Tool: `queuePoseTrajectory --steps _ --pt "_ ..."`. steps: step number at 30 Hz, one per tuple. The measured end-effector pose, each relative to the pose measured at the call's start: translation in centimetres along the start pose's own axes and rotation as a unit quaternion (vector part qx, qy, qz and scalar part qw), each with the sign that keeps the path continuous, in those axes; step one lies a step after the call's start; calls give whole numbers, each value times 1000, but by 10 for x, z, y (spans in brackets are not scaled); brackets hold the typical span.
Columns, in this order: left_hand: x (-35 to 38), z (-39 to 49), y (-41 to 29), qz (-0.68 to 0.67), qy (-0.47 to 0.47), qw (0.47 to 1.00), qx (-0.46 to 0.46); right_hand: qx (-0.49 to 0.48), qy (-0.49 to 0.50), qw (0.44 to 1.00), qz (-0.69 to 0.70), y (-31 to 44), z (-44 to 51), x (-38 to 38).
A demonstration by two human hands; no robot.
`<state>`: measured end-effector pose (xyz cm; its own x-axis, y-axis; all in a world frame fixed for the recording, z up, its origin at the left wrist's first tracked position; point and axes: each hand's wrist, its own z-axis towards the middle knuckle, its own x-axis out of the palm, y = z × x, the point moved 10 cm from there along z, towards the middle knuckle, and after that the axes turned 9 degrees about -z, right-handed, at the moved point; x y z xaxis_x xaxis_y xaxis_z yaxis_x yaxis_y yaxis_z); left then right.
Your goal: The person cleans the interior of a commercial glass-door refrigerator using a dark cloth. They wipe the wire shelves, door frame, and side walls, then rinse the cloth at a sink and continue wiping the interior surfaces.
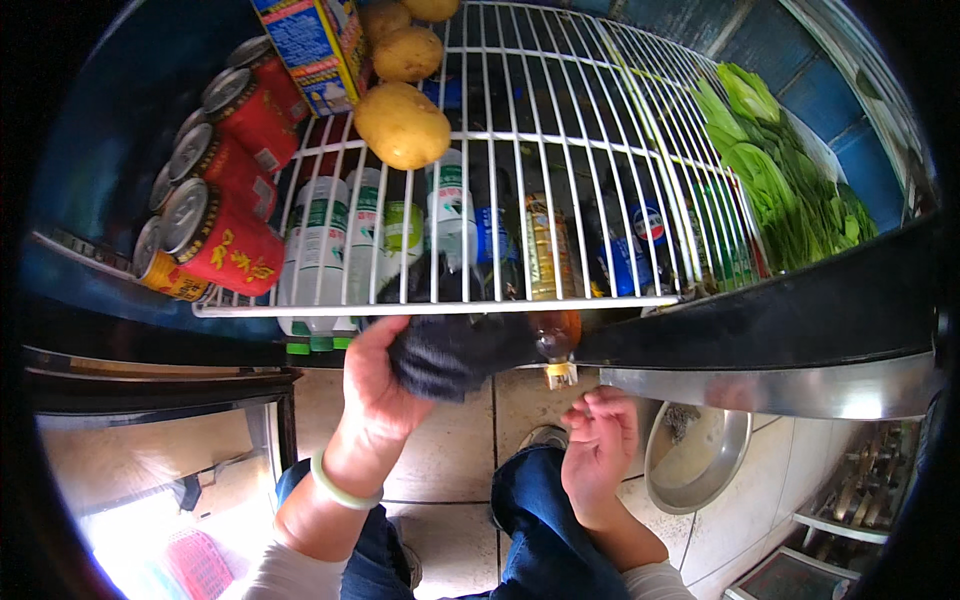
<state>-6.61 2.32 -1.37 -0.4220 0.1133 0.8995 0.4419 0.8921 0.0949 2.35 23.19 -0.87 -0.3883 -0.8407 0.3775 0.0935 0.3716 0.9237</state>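
Note:
My left hand (382, 382) grips a dark, bunched cloth (450, 356) just below the front edge of a white wire shelf (480, 306). Behind the bars, the cloth's upper part is blurred. A bottle of amber liquid (556, 334) with a yellow cap pokes out beneath the shelf, to the right of the cloth. Close below that cap is my right hand (604, 450), its fingers loosely curled and apart, with nothing visible in them. Clear bottles with green caps (319, 247) stand under the shelf near my left hand.
On the shelf are red drink cans (232, 240), a printed carton (315, 56), potatoes (401, 126) and leafy greens (787, 180). Blue-labelled bottles (626, 259) stand below it. A metal basin (697, 465) holding a scouring pad rests at lower right. An open glass door (172, 465) is at left.

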Motion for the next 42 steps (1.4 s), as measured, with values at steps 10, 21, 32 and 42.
queuePoseTrajectory --steps 10,21,32,42 --pt "39 -78 40 878 11 347 331 402 204 862 234 -93 -39 84" --pt "75 -150 -6 570 199 626 494 -611 299 682 -270 129 -58 170" --pt "173 -85 -37 769 37 208 604 -263 253 605 -708 84 96 201" --pt "165 -67 -35 769 -33 121 627 -357 81 533 -763 62 244 284"
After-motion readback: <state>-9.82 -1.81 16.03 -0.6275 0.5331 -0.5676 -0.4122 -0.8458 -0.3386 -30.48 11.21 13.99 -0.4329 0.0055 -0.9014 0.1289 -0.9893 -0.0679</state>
